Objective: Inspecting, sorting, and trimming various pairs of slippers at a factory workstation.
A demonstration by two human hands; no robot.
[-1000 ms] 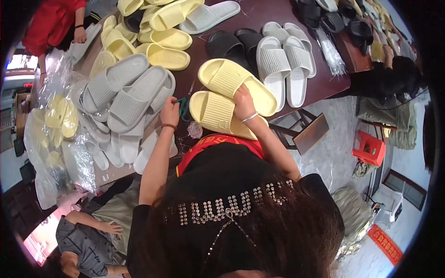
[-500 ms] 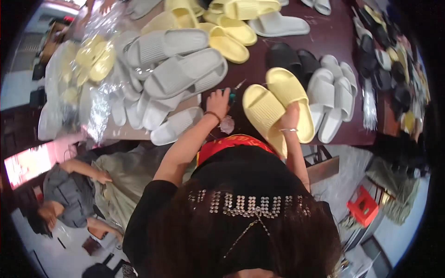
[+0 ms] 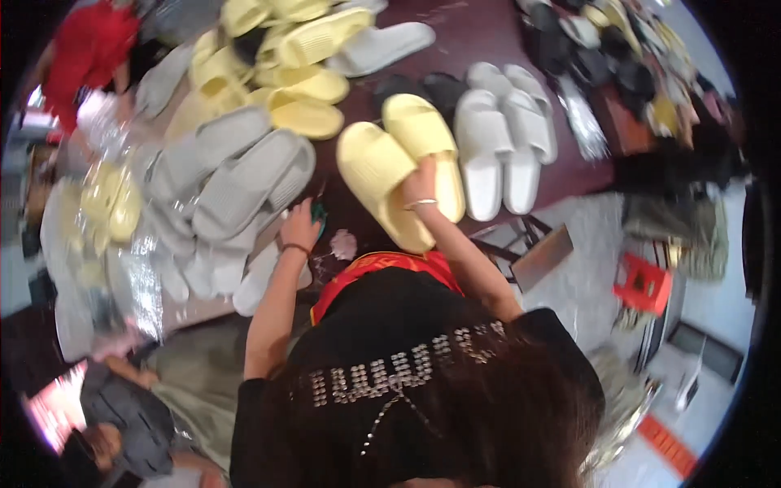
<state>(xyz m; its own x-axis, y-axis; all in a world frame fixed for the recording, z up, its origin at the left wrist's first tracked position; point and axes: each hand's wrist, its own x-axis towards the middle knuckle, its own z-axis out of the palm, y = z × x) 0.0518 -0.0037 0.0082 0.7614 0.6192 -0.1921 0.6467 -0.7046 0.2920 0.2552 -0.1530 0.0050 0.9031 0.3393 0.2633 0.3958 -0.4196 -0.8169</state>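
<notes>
My right hand (image 3: 421, 183) is closed on a pair of yellow slippers (image 3: 373, 167) at the table's near edge, fingers down where the two meet. The pair lies side by side, toes pointing away from me. To its left, my left hand (image 3: 299, 226) is curled around a small green-handled tool (image 3: 317, 216), whose other end is hidden or blurred. A crumpled pinkish thing (image 3: 343, 243) lies on the table between my hands. Grey slippers (image 3: 252, 185) are piled just beyond and left of my left hand. Right of the yellow pair stand light grey slippers (image 3: 482, 159).
Yellow slippers (image 3: 305, 118) are heaped at the far left, and dark slippers (image 3: 443, 87) lie behind the held pair. Clear plastic bags (image 3: 134, 268) cover the left end. A person in red (image 3: 89, 61) stands far left; another in grey (image 3: 126, 415) is lower left.
The view has turned, so the table's contents sit further left. My right hand remains on the yellow slippers and my left on the green-handled tool. A person in red now shows at far left.
</notes>
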